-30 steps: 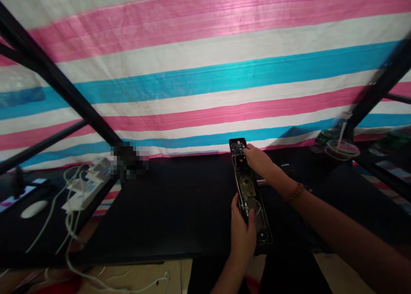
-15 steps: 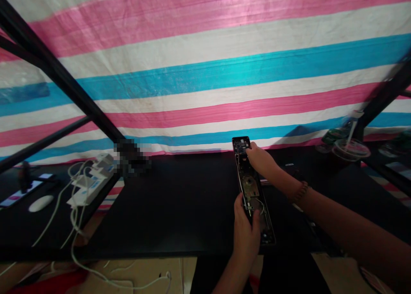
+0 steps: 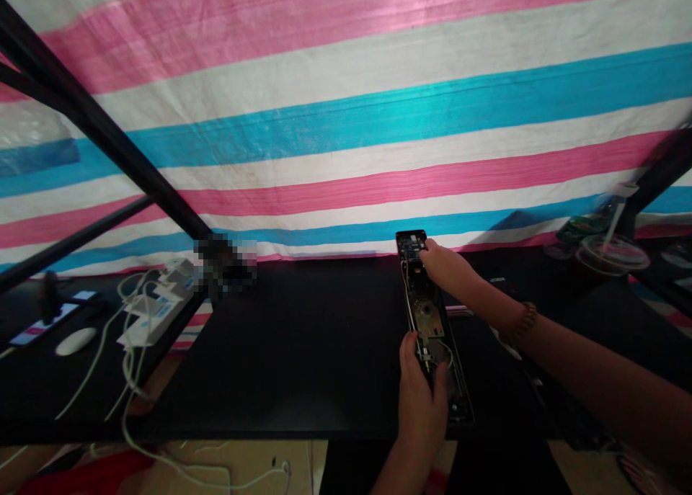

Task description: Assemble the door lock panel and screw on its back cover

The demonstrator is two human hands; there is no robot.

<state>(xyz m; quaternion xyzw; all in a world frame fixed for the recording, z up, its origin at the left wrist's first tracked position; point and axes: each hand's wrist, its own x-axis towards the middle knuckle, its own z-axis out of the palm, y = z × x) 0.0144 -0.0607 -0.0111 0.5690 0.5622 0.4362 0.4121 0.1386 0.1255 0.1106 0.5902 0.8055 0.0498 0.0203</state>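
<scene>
A long black electronic door lock panel stands over the black table, its open inner side facing me. A circuit board sits in its far end, a metal plate with a round hub in the middle, and white wires along the left edge and lower part. My left hand is closed around the panel's lower left side, with the thumb over the inside. At the circuit board's right edge, the fingers of my right hand are pinched together. Whatever lies between those fingertips is hidden.
Left of the table lie white power adapters and a power strip with tangled cables, a white mouse and a lit phone. A lidded plastic cup with a straw stands at the back right. Striped sheeting hangs behind.
The view has shifted slightly, so the panel and both hands appear a little farther right. Both hands keep their places on the panel.
</scene>
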